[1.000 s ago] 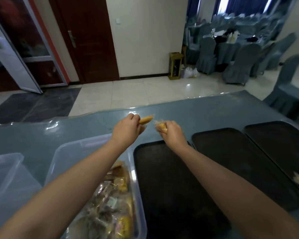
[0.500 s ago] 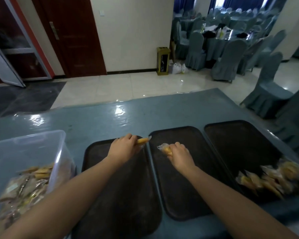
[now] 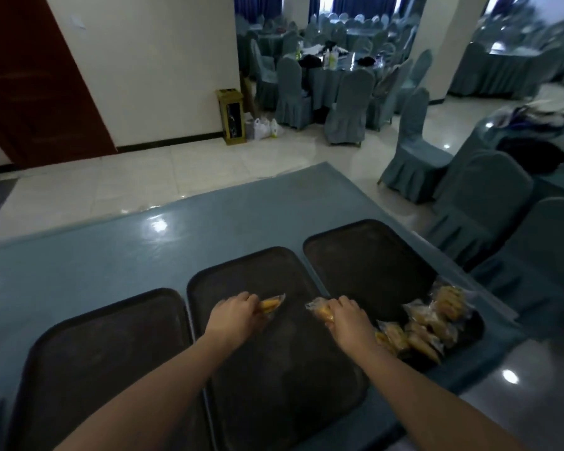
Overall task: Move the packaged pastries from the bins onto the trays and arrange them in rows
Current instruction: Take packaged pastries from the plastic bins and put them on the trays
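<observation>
Pastries in clear wrappers sit in both hands over the middle tray (image 3: 274, 369): the left hand (image 3: 233, 317) pinches one pastry (image 3: 270, 305) by its near end, and the right hand (image 3: 350, 322) grips another pastry (image 3: 321, 310), which juts left from the fist above the tray's right edge. More wrapped pastries form a loose pile (image 3: 427, 323) at the near right of the right tray (image 3: 365, 255), just beside the right wrist. A left tray (image 3: 95, 359) lies next to the middle one, all three on a blue-covered table (image 3: 95, 255). Beyond the table's far edge are pale floor tiles, a small yellow bin (image 3: 231, 116) against the wall, and covered chairs (image 3: 411, 148) around dining tables at far right.
</observation>
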A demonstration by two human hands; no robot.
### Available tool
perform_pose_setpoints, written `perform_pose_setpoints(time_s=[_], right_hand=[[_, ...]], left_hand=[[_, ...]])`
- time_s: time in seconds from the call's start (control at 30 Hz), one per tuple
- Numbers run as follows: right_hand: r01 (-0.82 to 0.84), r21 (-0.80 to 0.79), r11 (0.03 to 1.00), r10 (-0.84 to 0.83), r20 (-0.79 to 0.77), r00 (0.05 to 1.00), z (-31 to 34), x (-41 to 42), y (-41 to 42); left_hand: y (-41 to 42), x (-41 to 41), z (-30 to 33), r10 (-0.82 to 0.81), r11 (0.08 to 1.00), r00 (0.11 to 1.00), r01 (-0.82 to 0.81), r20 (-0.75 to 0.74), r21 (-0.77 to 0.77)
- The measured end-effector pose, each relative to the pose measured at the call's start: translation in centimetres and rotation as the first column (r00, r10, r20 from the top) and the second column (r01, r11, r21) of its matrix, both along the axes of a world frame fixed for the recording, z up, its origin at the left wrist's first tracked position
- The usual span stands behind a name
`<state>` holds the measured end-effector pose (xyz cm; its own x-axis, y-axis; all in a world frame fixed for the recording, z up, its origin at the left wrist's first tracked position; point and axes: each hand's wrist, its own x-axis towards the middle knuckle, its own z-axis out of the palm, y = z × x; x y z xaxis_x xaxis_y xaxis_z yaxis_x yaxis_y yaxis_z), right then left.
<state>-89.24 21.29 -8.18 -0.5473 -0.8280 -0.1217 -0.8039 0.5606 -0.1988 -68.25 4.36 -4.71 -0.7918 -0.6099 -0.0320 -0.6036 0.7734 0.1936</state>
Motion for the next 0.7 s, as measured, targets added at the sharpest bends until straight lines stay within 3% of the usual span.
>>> perform_pose_setpoints(time_s=[0.1,0.27,0.4,0.53,0.63,0.7], right_hand=[[-0.008,0.04,0.999,0.008,-0.005,1.0,-1.5,-6.7,1.3],[-0.053,0.11,0.992,0.052,0.012,0.999,-3.4,-17.5,3.1],[-0.097,0.16,0.982,0.096,0.015,0.995,-3.9,-23.5,3.6],[-0.119,0.167,0.979,0.117,0.02,0.993,-4.4,-27.6,2.9],[-0.092,0.169,0.981,0.084,0.05,0.995,-5.1,-29.1,2.7],[-0.088,0.191,0.978,0.067,0.112,0.991,-5.9,-29.5,2.8]], left_hand=[[1.5,-7.0,-1.0,0.025,0.998,1.0,-0.025,0.004,0.052],[4.7,-18.0,-3.0,0.22,0.93,0.975,-0.205,-0.016,0.304],[6.9,-23.6,-5.5,0.474,0.728,0.88,-0.38,-0.02,0.57],[8.2,-27.8,-8.2,0.649,0.545,0.761,-0.486,0.023,0.683],[8.7,-30.3,-9.9,0.654,0.508,0.753,-0.506,0.07,0.697],[9.1,-31.6,-10.9,0.58,0.514,0.803,-0.49,0.135,0.704]])
